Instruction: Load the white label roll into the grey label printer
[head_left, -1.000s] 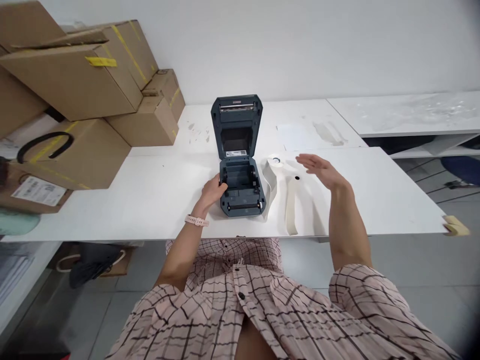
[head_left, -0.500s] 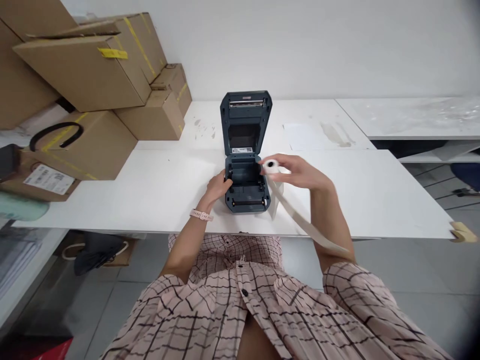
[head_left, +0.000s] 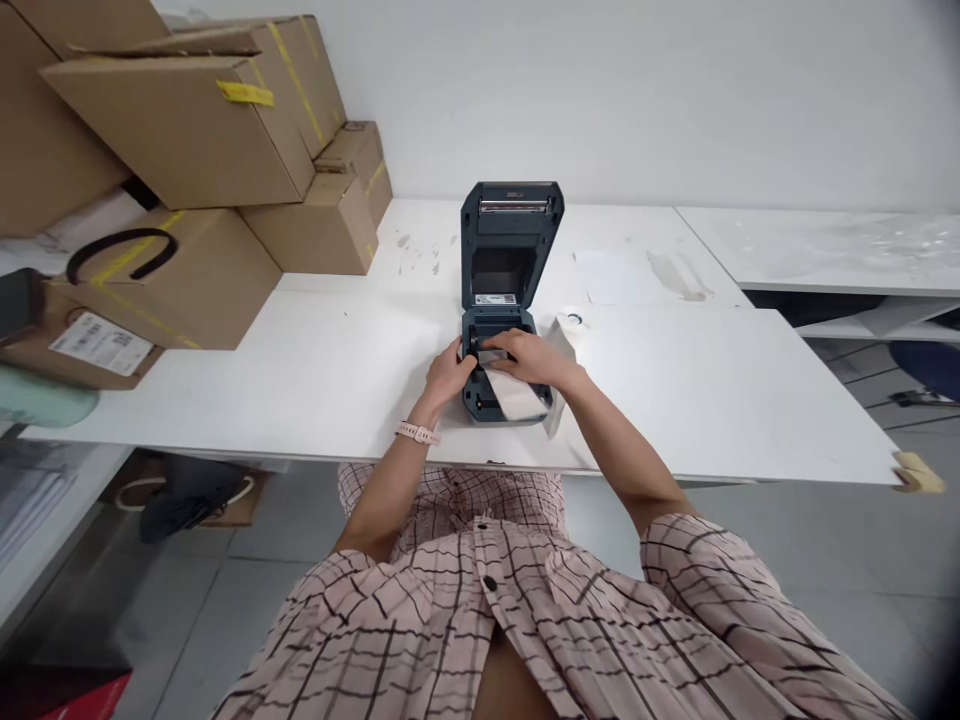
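A dark blue label printer (head_left: 472, 245) stands on the white table with its lid raised. My left hand (head_left: 447, 376) grips the printer's left side, thumb inside the bay and fingers outside the wall. My right hand (head_left: 531, 358) is down in the bay, closed on a white label roll that its fingers largely cover. From the roll a strip of label paper (head_left: 517, 399) runs forward over the printer's front edge. Close against the printer's right side stands another white paper piece (head_left: 564, 345) with a round ring-like end; its kind is unclear.
Cardboard boxes (head_left: 195, 140) are stacked at the left, one with a black curved handle-like piece (head_left: 124, 235) on it. A sheet of paper (head_left: 604, 277) lies behind the printer to the right. The table's front edge (head_left: 675, 475) runs close to my body.
My right hand has moved left and down, carrying the label roll from beside the printer into its bay. The strip now lies across the printer's front. My left hand keeps its hold.
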